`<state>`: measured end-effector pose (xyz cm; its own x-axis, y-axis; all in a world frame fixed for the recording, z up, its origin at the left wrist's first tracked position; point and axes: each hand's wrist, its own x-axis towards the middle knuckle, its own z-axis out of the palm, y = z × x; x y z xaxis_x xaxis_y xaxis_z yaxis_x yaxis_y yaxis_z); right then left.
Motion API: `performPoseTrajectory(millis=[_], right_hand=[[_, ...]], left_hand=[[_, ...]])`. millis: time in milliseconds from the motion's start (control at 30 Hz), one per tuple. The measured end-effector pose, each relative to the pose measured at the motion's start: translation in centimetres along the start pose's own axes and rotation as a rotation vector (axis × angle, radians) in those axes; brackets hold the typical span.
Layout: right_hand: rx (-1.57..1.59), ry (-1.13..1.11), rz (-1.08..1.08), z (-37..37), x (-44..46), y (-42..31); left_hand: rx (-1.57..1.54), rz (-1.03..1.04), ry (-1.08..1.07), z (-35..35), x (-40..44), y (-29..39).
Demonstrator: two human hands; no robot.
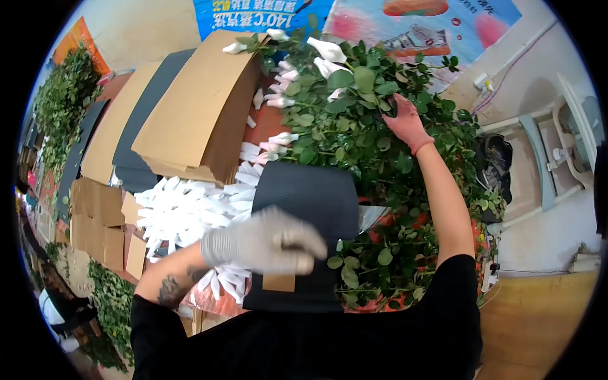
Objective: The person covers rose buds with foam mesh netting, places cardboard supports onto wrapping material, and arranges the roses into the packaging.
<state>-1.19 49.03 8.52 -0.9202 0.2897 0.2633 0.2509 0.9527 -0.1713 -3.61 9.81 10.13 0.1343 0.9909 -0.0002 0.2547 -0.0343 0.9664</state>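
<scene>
My left hand [269,242], in a pale grey glove, is over a dark ribbed sheet [307,199]; motion blurs its fingers. Below it a small brown cardboard piece [278,282] lies on the dark sheet. At the upper right my right hand [405,121], in a pink glove, is closed among green rose leaves [367,82]. Something black shows at its fingers, and leaves hide what it grips. White-sleeved rose heads [327,49] point left above the leaves. White foam sleeves [183,209] lie heaped left of the dark sheet.
A tall stack of brown cardboard [196,95] stands at the upper left, with dark sheets [149,120] beside it. Folded cardboard [95,221] lies farther left. More leafy stems [63,95] are at the far left. At the right are a pale frame [538,164] and a black shoe [496,164].
</scene>
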Motion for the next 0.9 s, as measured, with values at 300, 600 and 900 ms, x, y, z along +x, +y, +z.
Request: performPoseTrajectory(millis=[300,600,900], right_hand=[[0.218,0.164,0.004,-3.5,-4.5,-0.3],[-0.119,0.254,0.131,-4.9,-2.5,-6.1],[-0.029,0.236,-0.018,-3.8,1.6,0.5]], left_hand=[[-0.993,0.383,0.615,-8.7,18.8,-1.8],[-1.073,0.429,0.444,-13.7,23.6,-1.2],[0.085,-0.284,0.443,-17.2,15.9,-11.6]])
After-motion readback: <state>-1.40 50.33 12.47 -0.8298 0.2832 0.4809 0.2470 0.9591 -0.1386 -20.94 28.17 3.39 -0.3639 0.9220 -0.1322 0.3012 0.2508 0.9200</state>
